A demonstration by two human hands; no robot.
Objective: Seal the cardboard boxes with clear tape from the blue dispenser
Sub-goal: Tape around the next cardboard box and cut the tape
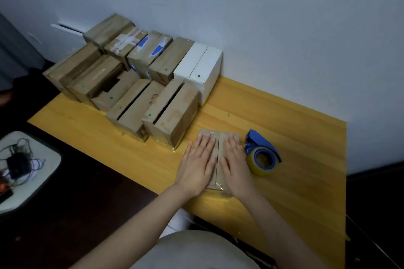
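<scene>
**Sealing barely under way: one box under our hands, several still gaping**

Head view.
- Both our hands lie flat on a small cardboard box [218,136] at the near middle of the yellow counter [284,116].
- The left hand [197,166] covers the left flap and the right hand [235,164] the right flap. The centre seam runs between them.
- The fingers [205,140] are straight and slightly spread, pressing down. Nothing is pinched or gripped.
- A glossy film shows at the near end of this box. It looks like clear tape, but we cannot tell whether it runs along the whole seam.
- The blue dispenser [260,141], with its roll of clear tape [261,160], rests on the counter just beside the right hand. Neither hand holds it.
- Behind the left hand, the front brown box [172,111] shows a dark gap between its flaps, and so does its neighbour [131,109]. We judge both unsealed.
- A third box further left has a dark opening in its top.
- At the wall, the box with blue marks [150,50] carries shiny tape already. The two white boxes [201,67] look closed, but we cannot make out any tape on them.

Our reading: the flaps are held shut ready for taping, or a fresh strip is being smoothed down. At least three boxes remain to do.
</scene>
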